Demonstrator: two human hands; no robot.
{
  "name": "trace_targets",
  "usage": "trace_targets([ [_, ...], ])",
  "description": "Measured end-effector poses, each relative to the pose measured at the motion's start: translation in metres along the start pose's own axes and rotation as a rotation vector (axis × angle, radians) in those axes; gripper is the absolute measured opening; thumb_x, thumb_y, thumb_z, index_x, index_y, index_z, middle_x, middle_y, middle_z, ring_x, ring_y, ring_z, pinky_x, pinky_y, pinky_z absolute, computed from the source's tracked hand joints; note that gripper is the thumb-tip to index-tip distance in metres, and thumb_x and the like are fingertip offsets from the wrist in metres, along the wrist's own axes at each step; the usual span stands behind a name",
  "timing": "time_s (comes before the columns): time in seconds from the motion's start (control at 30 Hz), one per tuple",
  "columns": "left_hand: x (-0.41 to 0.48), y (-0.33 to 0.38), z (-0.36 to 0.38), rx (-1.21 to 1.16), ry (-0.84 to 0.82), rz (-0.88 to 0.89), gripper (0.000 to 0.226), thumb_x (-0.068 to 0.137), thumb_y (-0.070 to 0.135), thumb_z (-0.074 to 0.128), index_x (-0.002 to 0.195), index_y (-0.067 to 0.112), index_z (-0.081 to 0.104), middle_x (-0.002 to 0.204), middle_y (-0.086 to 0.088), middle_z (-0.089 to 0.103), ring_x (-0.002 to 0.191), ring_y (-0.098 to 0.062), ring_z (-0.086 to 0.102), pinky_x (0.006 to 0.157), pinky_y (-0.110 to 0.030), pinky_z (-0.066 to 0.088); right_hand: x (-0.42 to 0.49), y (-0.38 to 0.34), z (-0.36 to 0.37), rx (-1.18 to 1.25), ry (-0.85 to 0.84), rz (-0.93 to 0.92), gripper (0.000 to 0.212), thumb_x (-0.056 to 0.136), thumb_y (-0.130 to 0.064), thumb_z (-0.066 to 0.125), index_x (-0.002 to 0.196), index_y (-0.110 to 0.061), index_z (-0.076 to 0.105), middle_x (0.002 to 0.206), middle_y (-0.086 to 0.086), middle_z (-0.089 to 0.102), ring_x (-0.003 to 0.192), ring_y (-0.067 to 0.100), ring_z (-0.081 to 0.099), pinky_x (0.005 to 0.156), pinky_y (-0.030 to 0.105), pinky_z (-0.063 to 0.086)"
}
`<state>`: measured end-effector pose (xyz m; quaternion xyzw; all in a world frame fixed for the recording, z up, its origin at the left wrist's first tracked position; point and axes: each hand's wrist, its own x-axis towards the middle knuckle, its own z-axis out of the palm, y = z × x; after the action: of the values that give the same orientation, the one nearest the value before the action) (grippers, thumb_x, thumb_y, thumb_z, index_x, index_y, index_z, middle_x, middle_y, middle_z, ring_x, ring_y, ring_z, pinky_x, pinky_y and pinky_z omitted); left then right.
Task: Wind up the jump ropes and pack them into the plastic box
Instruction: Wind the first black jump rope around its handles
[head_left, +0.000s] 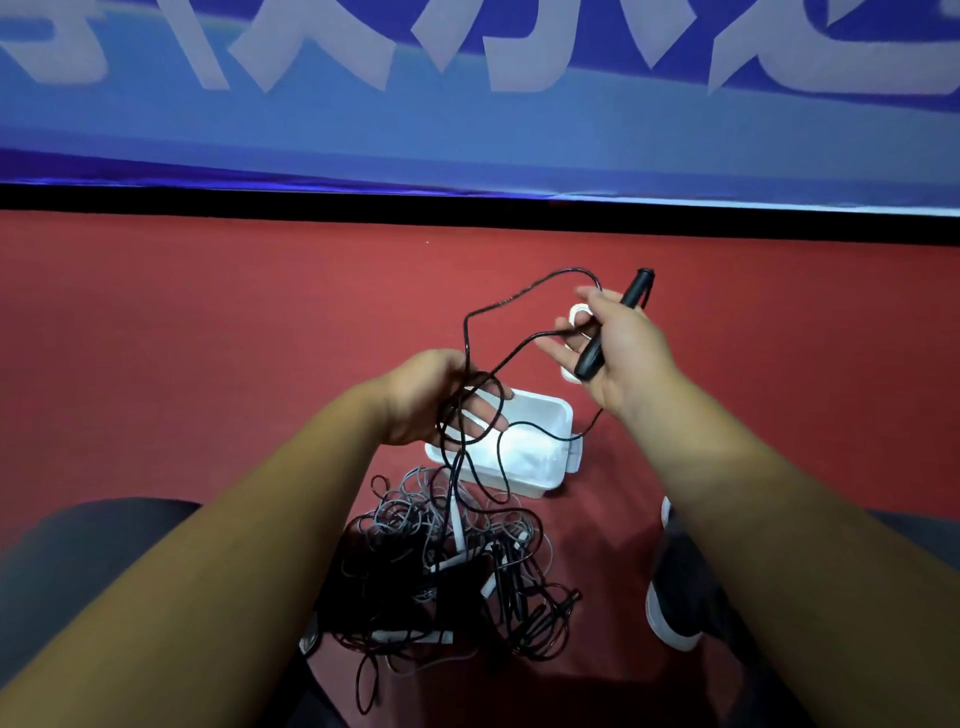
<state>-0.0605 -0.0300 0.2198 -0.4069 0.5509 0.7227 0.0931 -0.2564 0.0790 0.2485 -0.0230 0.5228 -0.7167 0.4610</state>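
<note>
Right hand (623, 358): right of centre, fingers curled round the black handle (615, 325); something white behind them, unclear what.
Left hand (431, 400): centre frame, fingers spread nearly straight, gripping nothing, black cord (519, 299) draped round them in loose loops.
Plastic box (540, 452): open on the red floor (208, 338), partly behind the left hand, one strand crossing it.
Rope pile (447, 561): lower centre, black and grey ropes tangled, just beside the box.
Slip risk: slack loops could have slid off the unclenched fingers, undoing the coil.
Snag risk: the cord's tail ran into the pile; pulling might have dragged other ropes up or tightened a knot.
Box risk: the crossing strand might have tugged the box askew.
</note>
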Motion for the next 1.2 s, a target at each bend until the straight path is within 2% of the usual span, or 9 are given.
trace_targets([
  [0.1,-0.002,-0.001,-0.003,-0.051,-0.063,-0.021,0.044,0.097,0.027,0.038,0.13,0.017,0.064,0.117,-0.008,0.072,0.105,-0.029,0.065,0.083,-0.043,0.052,0.013,0.003,-0.011,-0.022,0.132,0.117,0.019,0.109,-0.019,0.06,0.126,-0.011,0.062,0.098,0.014,0.067,0.08,0.029,0.075,0.062,0.048,0.065],
  [0.17,-0.002,-0.001,0.001,-0.095,-0.016,-0.003,0.039,0.104,0.017,0.035,0.134,0.012,0.059,0.116,-0.008,0.069,0.103,-0.03,0.07,0.079,-0.043,0.059,0.018,0.007,-0.014,-0.356,0.192,0.237,0.027,0.108,-0.028,0.061,0.13,-0.014,0.057,0.117,0.018,0.064,0.085,0.038,0.074,0.054,0.047,0.062],
  [0.3,-0.002,0.003,0.008,-0.253,0.1,0.037,0.019,0.11,0.016,0.041,0.111,0.012,0.06,0.106,-0.011,0.067,0.086,-0.026,0.074,0.07,-0.039,0.065,0.005,0.024,-0.008,-0.846,0.109,0.332,0.03,0.106,-0.024,0.057,0.132,-0.011,0.055,0.11,0.018,0.061,0.094,0.041,0.071,0.063,0.046,0.064],
  [0.4,0.002,0.006,0.008,-0.403,0.183,0.093,0.017,0.111,0.017,0.045,0.102,0.015,0.06,0.097,-0.013,0.067,0.077,-0.022,0.073,0.067,-0.034,0.065,-0.01,0.038,0.001,-0.862,-0.089,0.326,0.032,0.105,-0.028,0.062,0.13,-0.008,0.06,0.115,0.019,0.072,0.098,0.036,0.074,0.084,0.044,0.061],
  [0.63,-0.001,0.01,0.004,-0.563,0.284,0.2,0.039,0.099,0.025,0.069,0.114,-0.007,0.053,0.112,-0.025,0.064,0.085,-0.032,0.078,0.066,-0.032,0.064,-0.03,0.053,0.013,-0.88,-0.366,0.161,0.015,0.109,-0.032,0.058,0.115,-0.023,0.068,0.106,0.005,0.079,0.094,0.024,0.078,0.075,0.036,0.046],
  [0.83,-0.003,0.011,0.0,-0.369,0.386,0.199,0.056,0.093,0.035,0.077,0.13,0.002,0.05,0.11,-0.013,0.063,0.084,-0.026,0.074,0.07,-0.036,0.065,-0.028,0.056,0.009,-0.789,-0.323,0.131,0.017,0.104,-0.03,0.07,0.111,-0.014,0.069,0.114,0.005,0.069,0.094,0.026,0.073,0.082,0.052,0.067],
  [0.93,-0.005,0.011,0.002,-0.358,0.324,0.216,0.043,0.095,0.042,0.073,0.117,0.011,0.052,0.11,-0.013,0.061,0.091,-0.029,0.073,0.083,-0.046,0.064,-0.029,0.052,0.011,-0.732,-0.262,0.112,0.016,0.105,-0.027,0.067,0.111,-0.013,0.066,0.103,0.006,0.062,0.086,0.027,0.075,0.074,0.052,0.067],
  [1.1,-0.003,0.012,0.014,-0.448,0.219,0.282,0.043,0.094,-0.004,0.069,0.121,0.019,0.044,0.106,-0.018,0.075,0.091,-0.029,0.075,0.086,-0.048,0.064,-0.026,0.044,0.013,-0.671,-0.206,0.096,0.017,0.105,-0.02,0.063,0.111,-0.005,0.07,0.083,0.011,0.065,0.088,0.034,0.08,0.068,0.052,0.067],
  [1.2,-0.002,0.012,0.013,-0.374,0.31,0.274,0.036,0.096,-0.009,0.063,0.117,0.017,0.051,0.105,-0.015,0.076,0.083,-0.023,0.076,0.084,-0.042,0.064,-0.025,0.036,0.011,-0.636,-0.16,0.082,0.019,0.107,-0.02,0.061,0.108,-0.004,0.071,0.071,0.008,0.064,0.081,0.033,0.081,0.066,0.051,0.067],
])
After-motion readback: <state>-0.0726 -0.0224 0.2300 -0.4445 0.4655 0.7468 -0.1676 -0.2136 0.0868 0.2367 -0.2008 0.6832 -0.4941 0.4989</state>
